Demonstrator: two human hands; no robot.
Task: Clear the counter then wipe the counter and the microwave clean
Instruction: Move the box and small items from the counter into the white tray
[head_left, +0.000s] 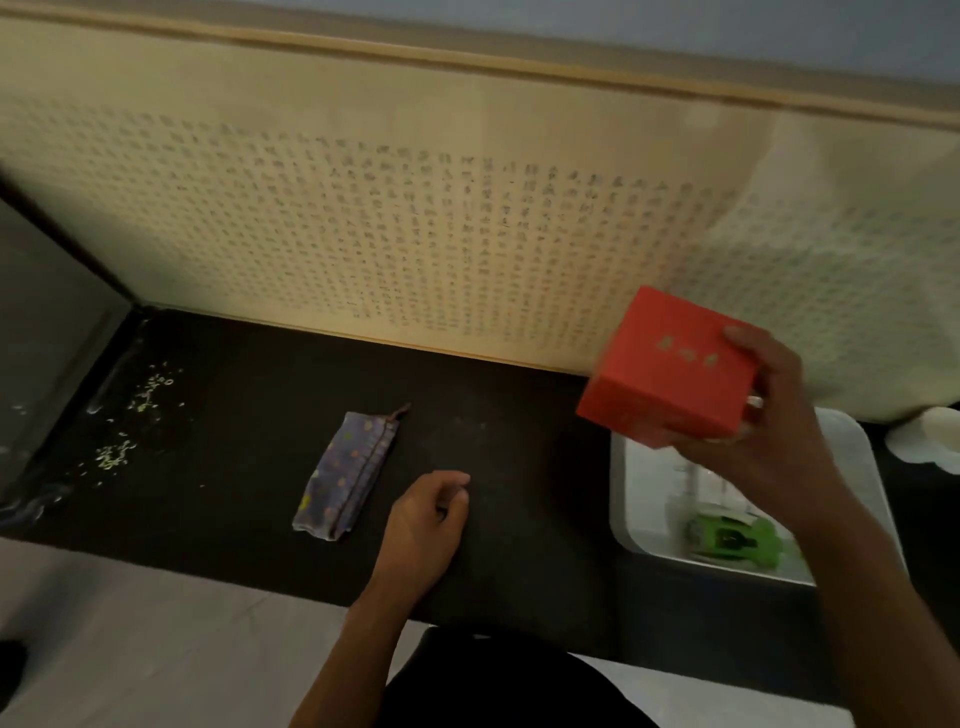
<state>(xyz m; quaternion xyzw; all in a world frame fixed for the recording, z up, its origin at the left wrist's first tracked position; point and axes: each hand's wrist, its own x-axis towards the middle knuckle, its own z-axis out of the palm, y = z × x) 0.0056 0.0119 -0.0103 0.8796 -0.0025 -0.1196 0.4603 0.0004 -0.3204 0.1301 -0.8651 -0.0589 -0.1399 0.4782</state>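
From my remote seat I am seeing the right grip (769, 415) closing around a red cardboard box (670, 364) – a squarish, matte carton with faint gold lettering on its face. It is holding the box tilted in the air above the back left corner of a white, round-cornered tray (623, 499). Something glossy and green (727, 540) is lying inside that tray, too blurred to name. The left grip (426, 525) is hanging loosely curled and holding nothing, low over the flat black desk (519, 415); I cannot tell whether it is touching. Just to its left a soft purple fabric pouch (348, 473), dotted and zippered along its length, is lying slantwise on the desk. Pale crumbs (140, 415) are lying scattered near the desk's left end, beside a dark glossy panel (41, 312). A cream wall panel (467, 234) – covered in rows of small script – is standing behind everything.
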